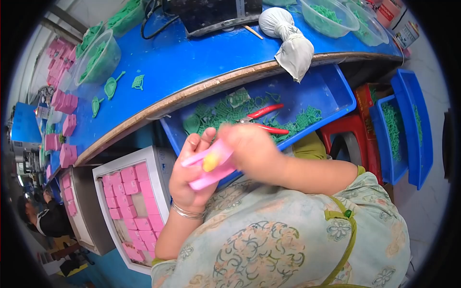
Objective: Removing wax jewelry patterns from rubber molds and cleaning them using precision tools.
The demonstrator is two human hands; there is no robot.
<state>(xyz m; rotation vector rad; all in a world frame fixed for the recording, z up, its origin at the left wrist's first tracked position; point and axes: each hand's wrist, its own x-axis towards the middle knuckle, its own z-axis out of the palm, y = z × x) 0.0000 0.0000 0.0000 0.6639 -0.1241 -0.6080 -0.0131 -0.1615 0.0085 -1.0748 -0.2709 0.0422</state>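
Observation:
My left hand (184, 176) is closed around a pink box-like piece (211, 178), palm up, with a bangle on the wrist. A small yellow thing (210, 162) shows in the hollow of that piece. My right hand (252, 150), smeared by motion, grips its upper end, the fingertips partly hidden. Just beyond both hands, a blue drawer-like tray (331, 113) holds green plastic parts (221, 111) that look like small nets. Pliers with red handles (265, 111) lie on those parts.
A blue table (182, 72) with a worn wooden edge carries tubs (108, 60) of green parts, a knotted white cloth bundle (290, 41) and a black machine (211, 17). Pink pieces fill a white box (161, 168) at left. Blue trays (413, 139) and a red stool (343, 129) stand right.

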